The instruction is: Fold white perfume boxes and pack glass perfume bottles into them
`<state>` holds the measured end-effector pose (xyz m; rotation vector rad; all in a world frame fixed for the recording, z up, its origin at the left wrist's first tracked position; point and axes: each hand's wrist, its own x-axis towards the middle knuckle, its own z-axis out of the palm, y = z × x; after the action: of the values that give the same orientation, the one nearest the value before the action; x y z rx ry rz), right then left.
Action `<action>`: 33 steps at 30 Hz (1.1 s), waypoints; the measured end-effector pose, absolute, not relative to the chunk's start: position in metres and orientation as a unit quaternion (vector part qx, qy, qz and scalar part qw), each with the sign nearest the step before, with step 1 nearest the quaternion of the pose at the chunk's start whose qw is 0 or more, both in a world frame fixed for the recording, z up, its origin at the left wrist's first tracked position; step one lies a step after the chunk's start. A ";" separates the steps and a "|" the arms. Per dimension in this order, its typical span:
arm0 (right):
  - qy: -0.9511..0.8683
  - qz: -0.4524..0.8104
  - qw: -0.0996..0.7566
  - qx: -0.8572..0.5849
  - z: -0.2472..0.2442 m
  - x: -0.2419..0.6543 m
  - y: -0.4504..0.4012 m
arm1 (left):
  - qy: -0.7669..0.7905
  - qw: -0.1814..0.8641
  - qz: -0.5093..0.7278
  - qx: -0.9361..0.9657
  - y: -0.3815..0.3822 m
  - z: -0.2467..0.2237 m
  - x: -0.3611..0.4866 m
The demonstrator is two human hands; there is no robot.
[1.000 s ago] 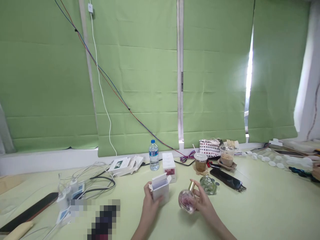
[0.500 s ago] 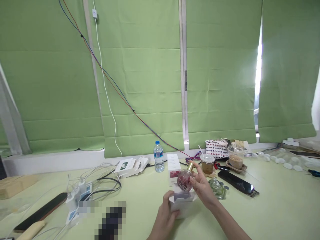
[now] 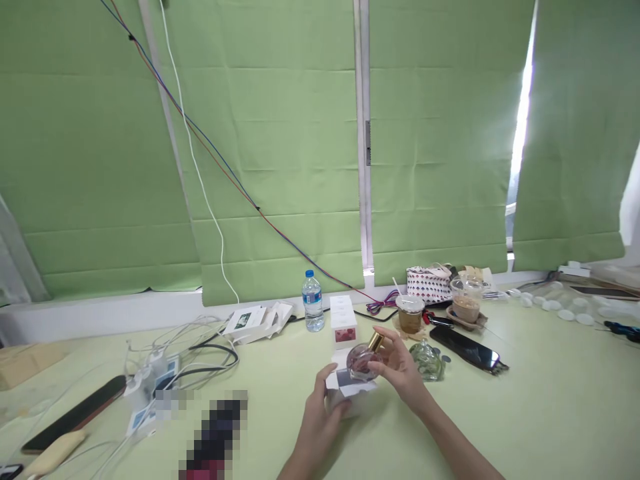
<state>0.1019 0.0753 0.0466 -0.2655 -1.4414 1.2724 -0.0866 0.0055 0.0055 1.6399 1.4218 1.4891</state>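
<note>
My left hand [image 3: 318,415] is wrapped around a small white box [image 3: 356,403] whose top flaps stand open. In my right hand [image 3: 401,375] is a round, pinkish glass perfume bottle [image 3: 361,362] with a gold cap. Thumb and fingers grip it near the cap. The bottle tilts, cap toward the upper right, and its base is at the mouth of the box; whether it touches the flaps I cannot tell. Just behind lies a white carton with a pink flower picture [image 3: 345,333]. Right of my right hand sits a greenish glass bottle [image 3: 426,362].
A water bottle [image 3: 313,303] stands behind my hands. To the right are a lidded cup [image 3: 410,319], an iced drink [image 3: 467,309] and a black phone-like object [image 3: 464,349]. Cables and a power strip [image 3: 150,393] lie left, with flattened white boxes [image 3: 255,325] near the wall.
The perfume bottle has tipped further over and sits slightly lower relative to the box. The box is turned so its opening shows more. The whole view has shifted a little.
</note>
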 end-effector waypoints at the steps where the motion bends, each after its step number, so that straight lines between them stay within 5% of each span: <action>1: -0.626 0.529 0.562 -0.112 0.045 0.102 0.076 | 0.523 0.258 0.551 0.597 0.006 0.008 -0.087; 10: -0.750 0.381 0.519 -0.151 0.039 0.104 0.076 | 0.489 0.301 0.572 0.586 0.004 0.009 -0.085; 23: -0.805 0.326 0.463 -0.177 0.046 0.103 0.067 | 0.476 0.339 0.598 0.548 0.007 0.004 -0.080; 33: -0.771 0.297 0.539 -0.161 0.039 0.088 0.065 | 0.478 0.332 0.597 0.552 0.007 -0.005 -0.083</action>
<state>0.0883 0.0647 0.0386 -0.3838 -1.8335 0.7069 -0.0833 0.0075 -0.0046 1.4425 1.2498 1.5602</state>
